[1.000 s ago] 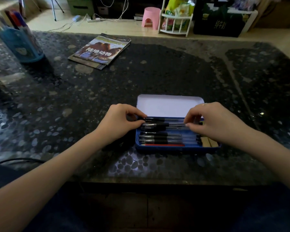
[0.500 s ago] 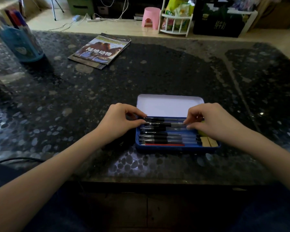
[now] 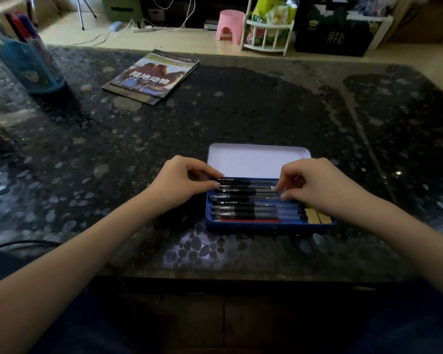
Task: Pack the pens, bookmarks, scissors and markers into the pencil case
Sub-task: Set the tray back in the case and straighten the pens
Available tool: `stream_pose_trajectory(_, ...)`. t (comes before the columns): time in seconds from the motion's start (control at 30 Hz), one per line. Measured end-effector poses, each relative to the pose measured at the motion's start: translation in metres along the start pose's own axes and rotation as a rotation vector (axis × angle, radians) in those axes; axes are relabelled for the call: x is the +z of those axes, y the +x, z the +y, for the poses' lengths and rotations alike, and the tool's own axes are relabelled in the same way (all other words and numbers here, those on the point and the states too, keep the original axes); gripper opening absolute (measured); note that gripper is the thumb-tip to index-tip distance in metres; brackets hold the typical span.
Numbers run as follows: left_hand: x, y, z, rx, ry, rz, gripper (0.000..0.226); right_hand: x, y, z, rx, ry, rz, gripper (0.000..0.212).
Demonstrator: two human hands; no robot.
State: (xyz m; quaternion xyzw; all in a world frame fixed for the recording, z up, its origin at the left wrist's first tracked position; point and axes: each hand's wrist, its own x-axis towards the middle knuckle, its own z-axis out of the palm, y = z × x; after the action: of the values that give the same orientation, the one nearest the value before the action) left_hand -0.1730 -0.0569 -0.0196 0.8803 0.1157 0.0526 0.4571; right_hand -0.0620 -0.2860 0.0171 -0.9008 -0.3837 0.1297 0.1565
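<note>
Dark speckled stone covers the desk (image 3: 241,111), and dim light makes much of it hard for me to read. At far left a blue cup (image 3: 28,67) of markers is blurred and cut by the frame edge. Right of it a book (image 3: 151,76) lies flat. Beyond the desk's far edge I see pale floor with a cable, a pink stool (image 3: 229,26), a white rack (image 3: 269,29) and a black bag (image 3: 335,29), their tops cut off.

Near the front edge sits the case (image 3: 269,226), blue, its pale lid (image 3: 256,159) open away from me. Pens (image 3: 241,208) lie side by side along its length, a thin red one nearest me. Two tan strips (image 3: 317,217) show at its right end; I cannot tell whether they are bookmarks.

My left hand (image 3: 182,182) is at the case's left end, thumb and forefinger pinching the tip of the top pen (image 3: 238,182). My right hand (image 3: 320,187) covers the right end, fingers curled down on the same pen; its palm hides the pens' back ends, so I cannot see the grip itself. Both forearms run off the bottom corners.
</note>
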Motion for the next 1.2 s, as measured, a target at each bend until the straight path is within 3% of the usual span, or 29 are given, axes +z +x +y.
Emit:
stream_pose_trajectory(0.43, 0.0, -0.002, 0.002, 0.01, 0.027, 0.012, 0.02, 0.009, 0.005, -0.003, 0.056, 0.158, 0.073, 0.008)
stream_pose_trajectory(0.6, 0.001, -0.007, 0.005, 0.146, 0.189, 0.065, 0.017, 0.01, 0.005, -0.003, 0.056, 0.181, 0.067, 0.008)
stream_pose_trajectory(0.8, -0.002, -0.007, 0.003, 0.237, 0.338, 0.076, 0.017, 0.011, 0.004, -0.003, 0.045, 0.13, 0.061, 0.009)
stream_pose_trajectory(0.93, 0.0, -0.011, 0.003, 0.261, 0.473, 0.174, 0.011, 0.01, 0.002, -0.002, 0.038, 0.134, 0.073, 0.012)
stream_pose_trajectory(1.2, -0.001, -0.011, 0.006, 0.174, 0.412, 0.153, 0.007, 0.003, 0.004, 0.001, 0.092, -0.069, 0.118, 0.007)
